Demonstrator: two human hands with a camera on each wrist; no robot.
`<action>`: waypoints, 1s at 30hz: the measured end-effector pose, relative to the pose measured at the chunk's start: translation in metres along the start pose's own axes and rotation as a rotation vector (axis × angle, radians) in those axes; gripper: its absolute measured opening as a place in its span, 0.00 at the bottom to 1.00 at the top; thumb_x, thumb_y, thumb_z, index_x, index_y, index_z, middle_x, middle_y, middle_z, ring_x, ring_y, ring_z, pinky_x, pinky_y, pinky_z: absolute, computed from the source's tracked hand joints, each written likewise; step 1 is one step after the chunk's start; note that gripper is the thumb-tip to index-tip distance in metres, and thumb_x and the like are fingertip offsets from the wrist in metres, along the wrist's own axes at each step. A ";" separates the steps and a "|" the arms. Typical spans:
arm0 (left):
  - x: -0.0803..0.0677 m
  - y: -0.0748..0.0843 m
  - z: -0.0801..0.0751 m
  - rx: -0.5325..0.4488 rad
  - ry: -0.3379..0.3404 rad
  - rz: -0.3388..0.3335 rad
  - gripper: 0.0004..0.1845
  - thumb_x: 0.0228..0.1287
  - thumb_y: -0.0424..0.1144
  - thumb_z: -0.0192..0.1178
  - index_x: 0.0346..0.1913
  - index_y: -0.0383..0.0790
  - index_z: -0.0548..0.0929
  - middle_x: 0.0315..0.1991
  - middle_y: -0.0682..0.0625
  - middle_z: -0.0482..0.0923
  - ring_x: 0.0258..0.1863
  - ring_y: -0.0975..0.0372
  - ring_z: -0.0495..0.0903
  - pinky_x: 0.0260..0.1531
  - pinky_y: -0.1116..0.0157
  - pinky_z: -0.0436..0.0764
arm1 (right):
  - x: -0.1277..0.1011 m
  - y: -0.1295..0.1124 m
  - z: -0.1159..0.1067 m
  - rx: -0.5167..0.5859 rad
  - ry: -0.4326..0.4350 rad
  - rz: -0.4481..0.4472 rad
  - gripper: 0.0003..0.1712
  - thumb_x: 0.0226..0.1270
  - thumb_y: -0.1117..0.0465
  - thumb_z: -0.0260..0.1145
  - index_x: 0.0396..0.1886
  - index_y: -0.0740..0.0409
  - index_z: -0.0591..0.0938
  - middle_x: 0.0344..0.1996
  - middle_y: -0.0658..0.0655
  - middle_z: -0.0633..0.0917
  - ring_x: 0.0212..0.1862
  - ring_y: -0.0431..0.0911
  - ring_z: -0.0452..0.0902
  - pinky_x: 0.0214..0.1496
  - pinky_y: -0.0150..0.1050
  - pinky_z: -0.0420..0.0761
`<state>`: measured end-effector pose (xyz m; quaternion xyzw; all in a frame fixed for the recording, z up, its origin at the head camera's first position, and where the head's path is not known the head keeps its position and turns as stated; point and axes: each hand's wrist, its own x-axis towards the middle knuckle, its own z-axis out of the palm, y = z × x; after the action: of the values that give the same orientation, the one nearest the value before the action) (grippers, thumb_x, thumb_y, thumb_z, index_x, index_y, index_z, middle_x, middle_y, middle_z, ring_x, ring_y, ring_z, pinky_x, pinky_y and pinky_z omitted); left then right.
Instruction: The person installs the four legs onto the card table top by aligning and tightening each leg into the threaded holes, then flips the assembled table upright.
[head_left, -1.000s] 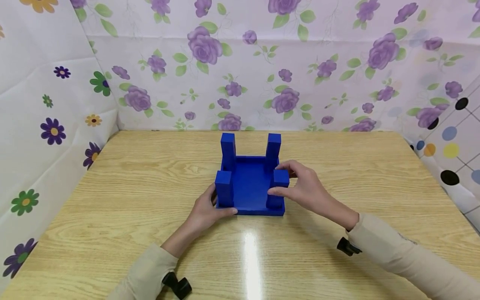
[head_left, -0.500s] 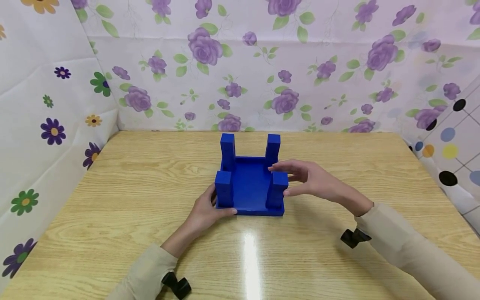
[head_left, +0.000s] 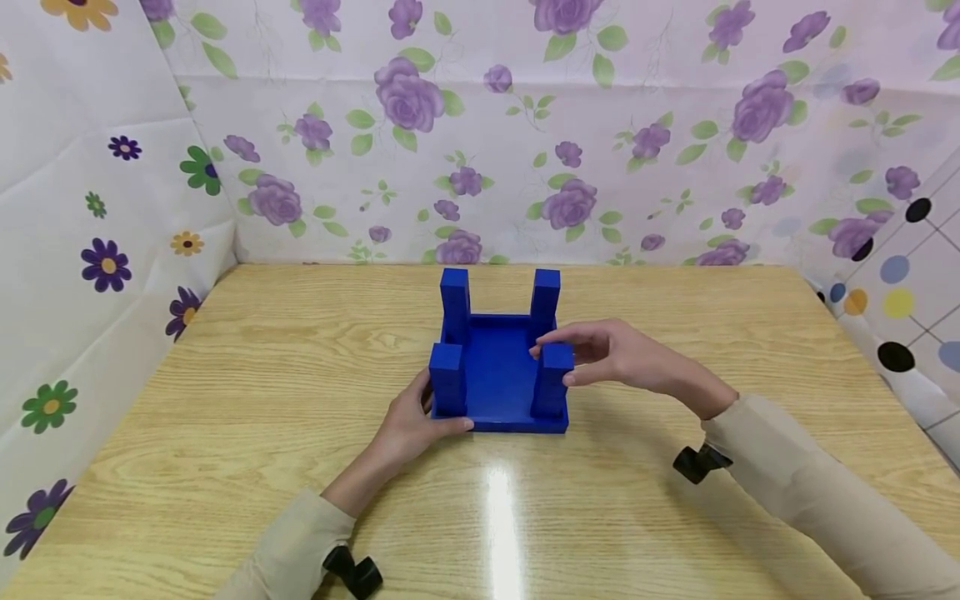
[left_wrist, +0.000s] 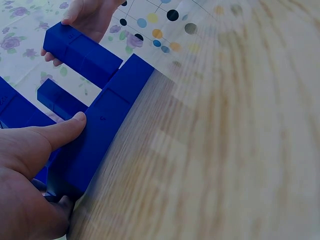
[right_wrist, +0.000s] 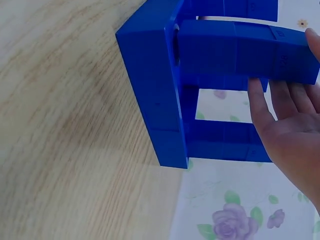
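A square blue base (head_left: pixel 498 425) with a low raised rim lies on the wooden table, several blocky blue legs standing up from its corners like a small upturned table. My left hand (head_left: pixel 408 425) grips its near left corner, thumb along the front rim, fingers mostly hidden behind the near left leg (head_left: pixel 448 383). At the near right corner, my right hand (head_left: pixel 626 358) holds the top of the near right leg (head_left: pixel 551 392) between thumb and fingers. In the right wrist view, a narrow dark gap shows where this leg (right_wrist: pixel 240 50) meets the base (right_wrist: pixel 150 85).
The far left leg (head_left: pixel 455 304) and far right leg (head_left: pixel 546 300) stand at the back corners. The wooden table (head_left: pixel 315 333) runs back to a floral cloth (head_left: pixel 337 125), with patterned cloths at both sides. A dark strap device (head_left: pixel 352 571) sits on each wrist.
My right hand loosened from the near right leg and drew a little right, then came back to hold it. That leg's top has shifted slightly left. The left hand has stayed put.
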<state>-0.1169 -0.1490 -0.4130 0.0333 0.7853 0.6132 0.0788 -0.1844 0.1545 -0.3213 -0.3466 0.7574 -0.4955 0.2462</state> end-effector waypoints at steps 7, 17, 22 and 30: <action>-0.001 0.000 -0.001 0.004 0.001 -0.003 0.52 0.49 0.34 0.76 0.75 0.37 0.55 0.71 0.38 0.59 0.71 0.48 0.56 0.67 0.52 0.59 | 0.004 0.000 -0.002 0.006 -0.036 -0.009 0.29 0.66 0.63 0.67 0.66 0.61 0.74 0.59 0.55 0.79 0.51 0.46 0.75 0.46 0.36 0.75; 0.000 -0.001 -0.001 0.006 -0.008 -0.005 0.52 0.50 0.34 0.75 0.75 0.37 0.54 0.72 0.38 0.58 0.71 0.48 0.55 0.67 0.52 0.59 | 0.005 0.001 0.001 0.014 -0.005 -0.034 0.28 0.65 0.63 0.68 0.63 0.63 0.74 0.58 0.60 0.78 0.61 0.47 0.73 0.60 0.41 0.75; 0.000 -0.001 0.000 0.006 -0.007 -0.004 0.52 0.50 0.34 0.75 0.75 0.38 0.55 0.71 0.38 0.58 0.71 0.48 0.55 0.67 0.52 0.59 | 0.003 0.003 0.006 -0.057 0.093 -0.046 0.26 0.61 0.63 0.71 0.59 0.59 0.77 0.54 0.56 0.80 0.58 0.47 0.75 0.61 0.41 0.74; 0.000 0.000 0.000 -0.002 -0.007 0.000 0.51 0.50 0.33 0.75 0.75 0.38 0.56 0.71 0.39 0.60 0.71 0.48 0.57 0.67 0.52 0.60 | 0.003 0.005 0.019 -0.144 0.295 -0.033 0.25 0.54 0.62 0.76 0.52 0.62 0.79 0.47 0.56 0.81 0.49 0.48 0.76 0.53 0.47 0.78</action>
<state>-0.1171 -0.1488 -0.4132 0.0351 0.7845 0.6138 0.0815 -0.1742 0.1425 -0.3339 -0.2993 0.8132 -0.4893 0.0986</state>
